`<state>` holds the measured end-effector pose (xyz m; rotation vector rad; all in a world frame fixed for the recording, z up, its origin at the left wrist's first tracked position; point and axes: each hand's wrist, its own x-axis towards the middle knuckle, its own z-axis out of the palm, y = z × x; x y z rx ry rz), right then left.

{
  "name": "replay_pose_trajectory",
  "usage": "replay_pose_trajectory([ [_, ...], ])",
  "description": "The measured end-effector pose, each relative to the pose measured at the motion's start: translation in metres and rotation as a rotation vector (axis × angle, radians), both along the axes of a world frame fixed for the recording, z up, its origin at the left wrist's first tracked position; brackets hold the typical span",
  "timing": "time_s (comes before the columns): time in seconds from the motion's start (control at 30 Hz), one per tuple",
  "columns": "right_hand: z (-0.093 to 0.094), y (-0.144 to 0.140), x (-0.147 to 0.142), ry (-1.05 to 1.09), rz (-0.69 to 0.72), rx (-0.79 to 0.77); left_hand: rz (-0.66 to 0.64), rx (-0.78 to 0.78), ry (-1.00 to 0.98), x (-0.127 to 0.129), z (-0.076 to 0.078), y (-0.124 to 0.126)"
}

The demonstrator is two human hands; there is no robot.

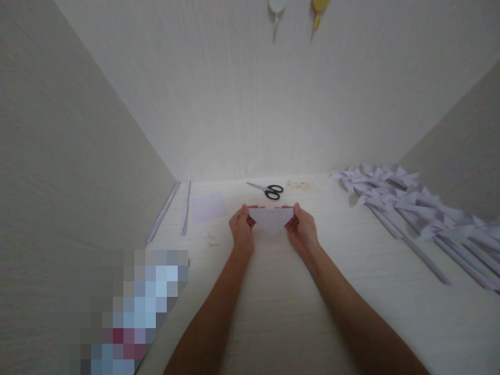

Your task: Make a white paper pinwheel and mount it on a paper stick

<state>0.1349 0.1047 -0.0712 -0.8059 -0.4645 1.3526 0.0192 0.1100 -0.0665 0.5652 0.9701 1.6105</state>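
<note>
A white sheet of paper (271, 219), folded into a triangle, is stretched between my hands with its long edge at the top and its point toward me. My left hand (242, 229) pinches the left corner, thumb on top. At the right corner my right hand (303, 229) grips the paper the same way. Just beyond the paper lie scissors (269, 190) with black handles, blades pointing left. To the left of my left hand a flat white paper square (208, 207) rests on the table.
Several paper pinwheels (390, 192) with rolled paper sticks are heaped at the right. Two paper sticks (186, 208) lie at the left. Small scraps (211, 239) dot the white table (281, 312). Two hooks (318, 13) hang on the back wall. A pixelated area covers the lower left.
</note>
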Motion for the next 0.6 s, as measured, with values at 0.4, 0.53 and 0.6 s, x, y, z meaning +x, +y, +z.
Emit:
replay_pose_trajectory([
  [0.4,0.0064,-0.0019,-0.0006,0.050,0.094,0.011,-0.150,-0.049,-0.213,0.0002,0.0003,0.0007],
  [0.53,0.0077,-0.0041,-0.0005,0.058,0.132,0.009,-0.224,-0.078,-0.265,0.0021,0.0039,-0.0040],
  [0.6,0.0082,-0.0051,-0.0015,0.067,0.141,-0.001,-0.264,-0.089,-0.282,0.0030,0.0049,-0.0054],
])
